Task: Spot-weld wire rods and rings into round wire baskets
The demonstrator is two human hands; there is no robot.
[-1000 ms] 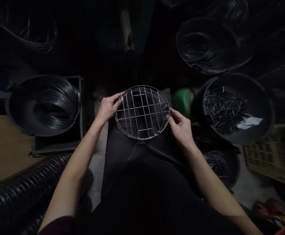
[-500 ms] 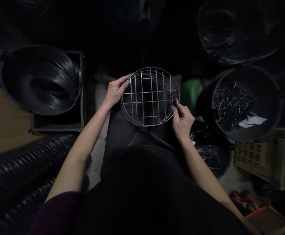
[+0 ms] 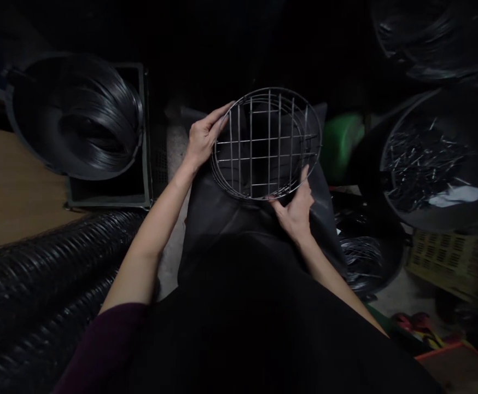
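Starting well left of the wire grate [image 3: 266, 143], you had a wooden surface [image 3: 1, 180]. Up and left of the grate, a black tub [image 3: 29, 148] of coiled dark wire [image 3: 87, 120] sat in a grey tray [image 3: 144, 164]. Below and left of the grate ran a ribbed black hose [image 3: 38, 273].

Next, your left hand [image 3: 204, 139] was on the grate's left rim, fingers [image 3: 218, 115] straight and pressed together along the curve of the ring. The thumb was hidden, so I couldn't tell how it clamped.

The grate itself, a round ring crossed by straight bars, was held between both hands over your dark apron [image 3: 222, 213].

Your right hand [image 3: 294, 210] had the grate's lower right rim from underneath. Its thumb [image 3: 304, 175] pointed up against the ring, and the other fingers were curled close together beneath the near edge.

Just right of the grate sat a green object [image 3: 339, 148], too blurred to name. Further right of the grate, a big dark tub [image 3: 427, 216] held a heap of short metal pins [image 3: 419, 161]. Below and right of the grate were a smaller bucket with wire loops [image 3: 362, 251] and, beyond it, a pale slatted crate [image 3: 456, 260].
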